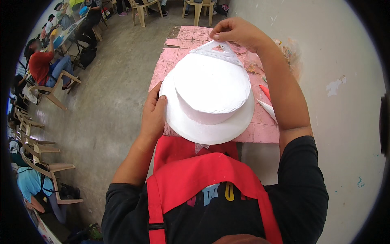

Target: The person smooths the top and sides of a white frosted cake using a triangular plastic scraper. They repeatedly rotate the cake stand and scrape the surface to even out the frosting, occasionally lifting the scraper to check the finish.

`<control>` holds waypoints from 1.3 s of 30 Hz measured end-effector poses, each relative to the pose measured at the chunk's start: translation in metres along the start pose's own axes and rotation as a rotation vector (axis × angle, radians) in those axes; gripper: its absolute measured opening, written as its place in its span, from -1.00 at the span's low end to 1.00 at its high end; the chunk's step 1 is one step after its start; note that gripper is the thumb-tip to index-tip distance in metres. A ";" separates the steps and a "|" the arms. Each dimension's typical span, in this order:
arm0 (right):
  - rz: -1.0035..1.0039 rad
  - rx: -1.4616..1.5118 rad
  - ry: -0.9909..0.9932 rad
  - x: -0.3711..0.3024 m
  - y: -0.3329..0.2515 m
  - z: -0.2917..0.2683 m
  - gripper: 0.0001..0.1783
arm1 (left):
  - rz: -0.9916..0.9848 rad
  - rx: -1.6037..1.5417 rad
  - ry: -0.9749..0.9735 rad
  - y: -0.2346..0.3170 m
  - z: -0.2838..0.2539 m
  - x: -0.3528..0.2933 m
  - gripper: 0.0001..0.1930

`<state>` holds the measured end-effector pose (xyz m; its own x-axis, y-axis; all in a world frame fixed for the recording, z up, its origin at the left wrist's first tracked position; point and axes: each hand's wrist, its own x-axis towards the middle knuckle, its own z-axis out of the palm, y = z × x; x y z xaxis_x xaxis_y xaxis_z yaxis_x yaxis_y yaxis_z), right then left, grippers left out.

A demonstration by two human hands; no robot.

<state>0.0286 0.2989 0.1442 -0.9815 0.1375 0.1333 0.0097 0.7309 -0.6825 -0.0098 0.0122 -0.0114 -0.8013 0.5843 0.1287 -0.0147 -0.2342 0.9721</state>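
A round white cake (212,83), coated smooth with a slightly uneven top edge, stands on a wider white round base (185,126) in front of me. My left hand (154,112) grips the base's left rim, thumb on top. At the cake's far edge, my right hand (239,33) pinches the corner of a translucent triangular scraper (205,50) with a small cut-out in its middle. The scraper's lower edge lies against or just behind the cake's far top edge; exact contact cannot be made out.
The cake stands on a worn pink table (162,65) with peeling patches. Red and white cone-shaped piping bags (267,108) lie at its right, partly behind my forearm. A wall (337,134) rises close on the right. Plastic chairs (53,95) and seated people line the left.
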 end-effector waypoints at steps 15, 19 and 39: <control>-0.010 0.292 -0.011 -0.070 -0.035 0.013 -0.80 | -0.003 -0.019 0.025 -0.003 0.000 0.000 -0.54; -0.006 0.251 0.010 -0.064 -0.028 0.013 -0.79 | -0.011 -0.039 0.000 -0.002 -0.001 0.000 -0.54; 0.007 0.265 -0.050 -0.062 -0.039 0.023 -0.74 | -0.012 -0.060 0.021 -0.001 0.002 0.001 -0.56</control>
<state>0.0843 0.2466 0.1458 -0.9898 0.1041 0.0971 -0.0277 0.5284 -0.8486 -0.0094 0.0142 -0.0119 -0.8131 0.5712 0.1122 -0.0600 -0.2739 0.9599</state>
